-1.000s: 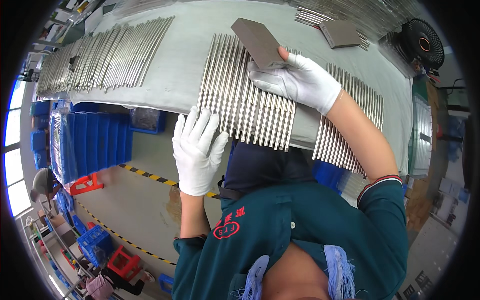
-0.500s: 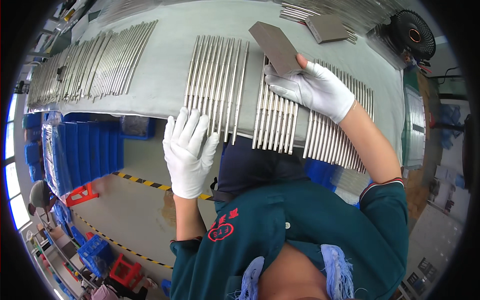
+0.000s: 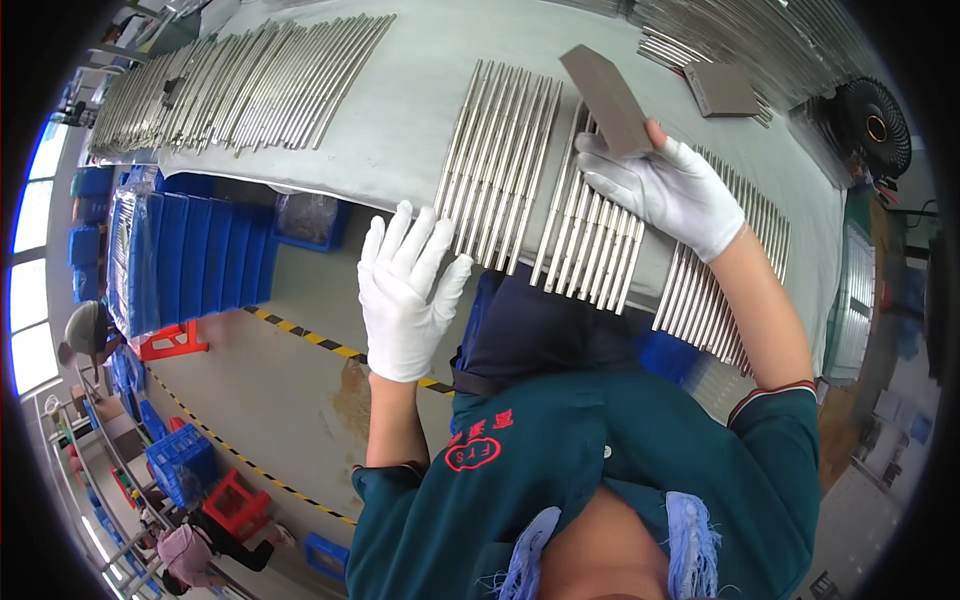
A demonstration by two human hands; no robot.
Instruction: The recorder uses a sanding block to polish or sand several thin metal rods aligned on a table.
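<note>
The right hand (image 3: 665,190), in a white glove, grips a flat grey-brown rectangular block (image 3: 607,98) between thumb and fingers, holding it tilted with its far end raised above a batch of thin metal rods (image 3: 588,225) lying side by side on the table (image 3: 410,110). The left hand (image 3: 408,290), also gloved, is spread flat with fingers apart; its fingertips touch the near ends of another batch of rods (image 3: 500,165) at the table's front edge, gripping nothing. The two hands are well apart. More rods (image 3: 720,290) fan out to the right, and a long row (image 3: 240,85) lies at the far left. A second grey block (image 3: 722,90) rests further back. A black fan (image 3: 868,125) stands at the right; blue bins (image 3: 185,260) sit below on the floor.
</note>
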